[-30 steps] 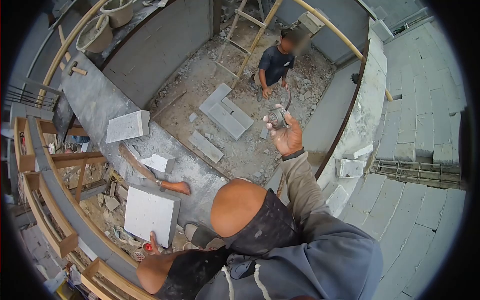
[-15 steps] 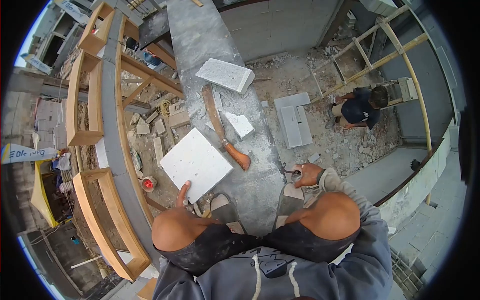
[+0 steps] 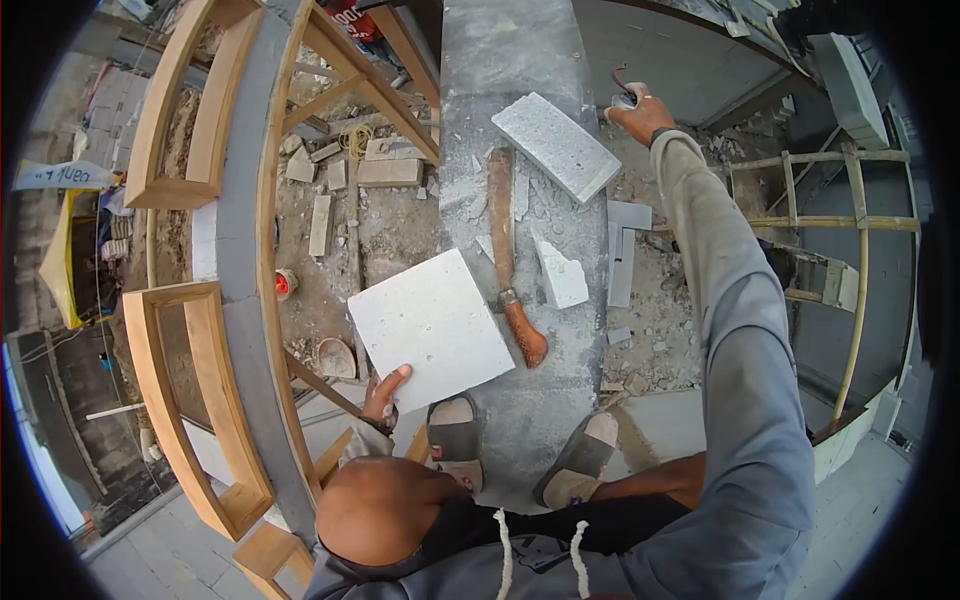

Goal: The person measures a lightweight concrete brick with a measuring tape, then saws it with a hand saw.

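White block [image 3: 432, 328] lies ahead of the left grip [image 3: 381, 398] clasping its corner. Right grip [image 3: 643, 119], farther off, clutches a small object [image 3: 626, 98].

Diffuse daylight falls evenly; the warped rim seems soft.
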Tool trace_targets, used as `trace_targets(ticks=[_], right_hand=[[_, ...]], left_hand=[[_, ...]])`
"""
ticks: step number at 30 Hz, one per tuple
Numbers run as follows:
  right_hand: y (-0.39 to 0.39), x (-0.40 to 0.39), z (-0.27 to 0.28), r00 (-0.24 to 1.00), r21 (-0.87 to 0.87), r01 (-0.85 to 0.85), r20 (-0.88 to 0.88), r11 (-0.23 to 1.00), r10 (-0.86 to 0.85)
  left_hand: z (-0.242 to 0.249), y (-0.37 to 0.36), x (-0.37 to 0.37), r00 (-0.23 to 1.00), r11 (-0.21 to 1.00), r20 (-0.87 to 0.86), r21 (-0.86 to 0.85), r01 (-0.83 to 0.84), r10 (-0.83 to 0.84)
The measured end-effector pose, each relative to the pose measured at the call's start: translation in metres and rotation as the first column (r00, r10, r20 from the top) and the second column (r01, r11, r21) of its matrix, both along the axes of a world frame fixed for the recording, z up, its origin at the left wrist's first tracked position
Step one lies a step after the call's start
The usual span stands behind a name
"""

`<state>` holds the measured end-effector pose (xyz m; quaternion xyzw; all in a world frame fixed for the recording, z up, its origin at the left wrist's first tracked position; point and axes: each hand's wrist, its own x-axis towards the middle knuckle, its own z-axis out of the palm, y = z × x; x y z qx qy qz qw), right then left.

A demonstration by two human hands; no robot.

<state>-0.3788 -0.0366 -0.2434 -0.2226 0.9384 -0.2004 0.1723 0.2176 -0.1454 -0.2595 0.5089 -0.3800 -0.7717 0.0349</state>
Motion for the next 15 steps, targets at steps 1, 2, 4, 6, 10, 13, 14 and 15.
trace_targets(ticks=[1,2,4,6,10,13,14,15], right_hand=[[-0.024,-0.008,-0.011,1.000,-0.006,0.023,0.001,1.000,-0.023],[-0.043,-0.011,-0.024,1.000,0.005,0.001,0.015,1.000,-0.001],[-0.078,-0.014,-0.046,0.996,-0.030,0.091,-0.017,0.995,-0.092],[-0.103,-0.023,-0.079,0.999,0.020,0.015,-0.038,1.000,-0.014],[-0.113,-0.007,-0.087,0.993,0.041,-0.114,0.032,0.993,0.113],[-0.092,0.021,-0.069,0.970,-0.081,-0.092,-0.232,0.992,0.071],[-0.079,0.045,-0.055,0.925,-0.163,-0.108,-0.379,0.981,0.039],[-0.062,0.071,-0.035,0.913,-0.274,-0.216,-0.396,0.937,0.094]], left_hand=[[0.000,0.001,0.001,1.000,1.000,0.016,0.012,-0.025,0.025],[0.001,0.002,0.001,1.000,1.000,0.019,0.003,-0.024,0.024],[0.012,0.003,-0.007,0.999,0.999,0.033,-0.002,-0.035,0.035],[0.025,0.005,-0.018,0.991,0.997,0.133,-0.075,-0.004,0.014],[0.025,0.003,-0.013,0.986,1.000,0.163,-0.015,0.016,-0.013],[0.014,-0.001,-0.009,0.994,0.999,0.112,0.047,-0.001,-0.004],[0.012,-0.001,-0.006,0.994,0.997,0.108,0.065,-0.035,0.028],[0.010,-0.002,-0.004,0.993,0.995,0.103,0.074,-0.072,0.064]])
